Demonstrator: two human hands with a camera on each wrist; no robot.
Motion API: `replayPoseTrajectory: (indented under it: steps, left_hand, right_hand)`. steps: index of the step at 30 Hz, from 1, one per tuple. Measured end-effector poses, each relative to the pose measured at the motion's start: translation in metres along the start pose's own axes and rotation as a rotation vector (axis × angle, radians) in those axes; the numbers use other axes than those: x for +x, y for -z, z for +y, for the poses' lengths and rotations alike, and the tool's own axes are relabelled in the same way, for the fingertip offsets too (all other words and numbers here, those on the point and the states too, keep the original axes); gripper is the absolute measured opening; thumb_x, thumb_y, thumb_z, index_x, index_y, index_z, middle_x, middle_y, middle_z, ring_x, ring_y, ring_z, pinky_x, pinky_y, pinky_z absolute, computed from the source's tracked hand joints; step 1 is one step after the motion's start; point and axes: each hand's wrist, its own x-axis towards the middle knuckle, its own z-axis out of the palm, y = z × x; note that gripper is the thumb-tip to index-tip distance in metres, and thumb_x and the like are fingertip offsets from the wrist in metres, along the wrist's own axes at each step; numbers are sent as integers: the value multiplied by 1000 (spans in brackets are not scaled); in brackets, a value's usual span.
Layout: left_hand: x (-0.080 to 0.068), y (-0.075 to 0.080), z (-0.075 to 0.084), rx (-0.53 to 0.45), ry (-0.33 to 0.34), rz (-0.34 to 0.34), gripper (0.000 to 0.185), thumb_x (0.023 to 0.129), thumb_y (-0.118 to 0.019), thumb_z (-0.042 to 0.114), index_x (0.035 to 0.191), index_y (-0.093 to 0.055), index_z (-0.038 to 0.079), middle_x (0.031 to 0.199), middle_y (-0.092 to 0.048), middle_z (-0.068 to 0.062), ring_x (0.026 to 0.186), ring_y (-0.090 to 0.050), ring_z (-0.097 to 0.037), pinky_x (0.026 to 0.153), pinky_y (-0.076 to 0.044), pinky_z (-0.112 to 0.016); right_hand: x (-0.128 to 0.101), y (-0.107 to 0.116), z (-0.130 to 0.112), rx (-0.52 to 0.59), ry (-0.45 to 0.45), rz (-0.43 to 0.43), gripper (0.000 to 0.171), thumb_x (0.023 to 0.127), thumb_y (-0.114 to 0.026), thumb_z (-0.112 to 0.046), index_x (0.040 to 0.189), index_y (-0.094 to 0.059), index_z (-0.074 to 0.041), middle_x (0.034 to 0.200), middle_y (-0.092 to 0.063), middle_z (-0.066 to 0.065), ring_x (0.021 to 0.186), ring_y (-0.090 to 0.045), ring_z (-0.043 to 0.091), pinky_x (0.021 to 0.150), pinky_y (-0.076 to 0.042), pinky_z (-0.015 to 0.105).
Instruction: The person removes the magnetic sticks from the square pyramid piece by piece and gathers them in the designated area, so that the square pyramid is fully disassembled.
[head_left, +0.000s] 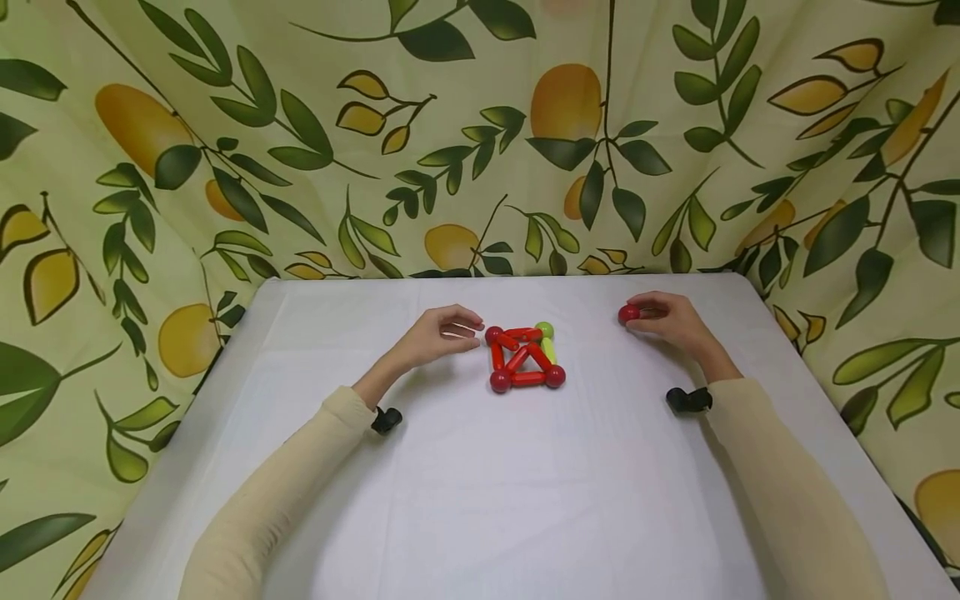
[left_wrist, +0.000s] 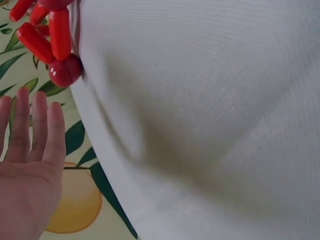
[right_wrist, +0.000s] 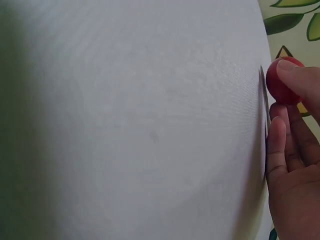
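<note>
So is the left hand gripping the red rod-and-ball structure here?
No, the left hand sits beside the rod-and-ball structure with its fingers straight and holding nothing; only the right hand pinches a red ball.

A white-clothed counter stood against a draped backdrop curtain printed with green leaves and yellow lemons, under soft, even light.

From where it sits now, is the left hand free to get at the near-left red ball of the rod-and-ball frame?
Probably yes. The left hand is open and holds nothing, just left of the frame. The near-left red ball lies on bare white tabletop with nothing between. The right hand pinches a loose red ball well aside.
</note>
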Motion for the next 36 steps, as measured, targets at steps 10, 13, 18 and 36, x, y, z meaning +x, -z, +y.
replayPoseTrajectory:
  steps: [10, 13, 18, 36]
  left_hand:
    - [15, -15, -23, 112, -4, -64, 42, 78, -74, 0, 116, -57, -8, 109, -58, -25, 93, -59, -37, 84, -49, -40]
    - [22, -19, -31, 152, -14, -32, 40, 77, -76, 1, 113, -60, -5, 103, -59, -21, 88, -59, -32, 82, -50, -38]
    - [31, -19, -42, 249, 47, 7, 37, 76, -78, 7, 110, -64, 4, 101, -59, -12, 86, -59, -24, 79, -50, -29]
    - [41, -14, -47, 292, 84, 12, 30, 80, -73, 4, 109, -65, 4, 104, -62, -9, 90, -62, -21, 81, -50, -28]
  right_hand:
    - [3, 0, 2, -15, -35, -40, 48, 78, -77, -19, 121, -58, -7, 120, -56, 12, 104, -54, 25, 81, -47, 25]
    - [3, 0, 2, -23, -35, -43, 48, 79, -77, -19, 121, -58, -7, 119, -56, 12, 104, -54, 25, 82, -47, 26]
    - [4, 1, 0, -28, -34, -50, 48, 78, -78, -18, 121, -58, -7, 119, -56, 12, 104, -53, 26, 80, -47, 26]
    - [3, 8, 1, -34, -64, -91, 60, 74, -80, -30, 125, -55, -9, 124, -52, 12, 107, -51, 28, 88, -45, 42]
